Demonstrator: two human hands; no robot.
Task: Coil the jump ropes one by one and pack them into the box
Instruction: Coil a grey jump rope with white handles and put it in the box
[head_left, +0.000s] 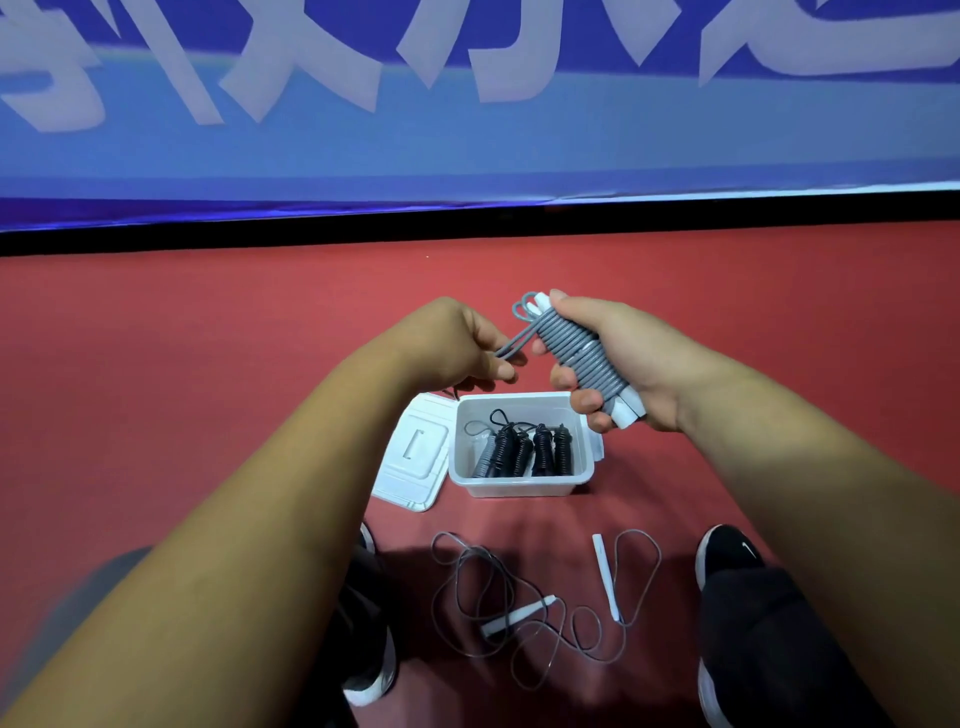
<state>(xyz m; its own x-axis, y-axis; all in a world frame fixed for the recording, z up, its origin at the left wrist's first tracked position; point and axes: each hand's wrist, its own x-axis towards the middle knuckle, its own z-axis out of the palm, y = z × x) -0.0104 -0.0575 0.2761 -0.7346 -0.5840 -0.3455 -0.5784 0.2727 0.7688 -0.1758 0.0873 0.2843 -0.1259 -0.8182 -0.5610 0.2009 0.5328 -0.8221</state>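
Here, held rope: a grey jump rope (582, 358) wound in a tight coil round its white plastic handles, tilted in the air at 12 o'clock of the box.
Right hand: the right hand (631, 364) has fingers and thumb curled round the coil, clamped on it.
Left hand: the left hand (454, 343), just beside at 9 o'clock, pinches the coil's loose grey tail.
Writing: large white characters on the blue banner (467, 150) at 12 o'clock, too blurred to read; a small white mark on the black shoe (727, 556) at 4 o'clock.
Box: an open white plastic box (519, 486) on the red floor (208, 322), holding several black coiled ropes (540, 449) and one grey coil (485, 457) at its 9 o'clock side.
Lid: a white lid (413, 457) lies against the box at 9 o'clock.
Loose rope: an uncoiled grey rope (519, 616) with white handles lies on the floor at 6 o'clock of the box.
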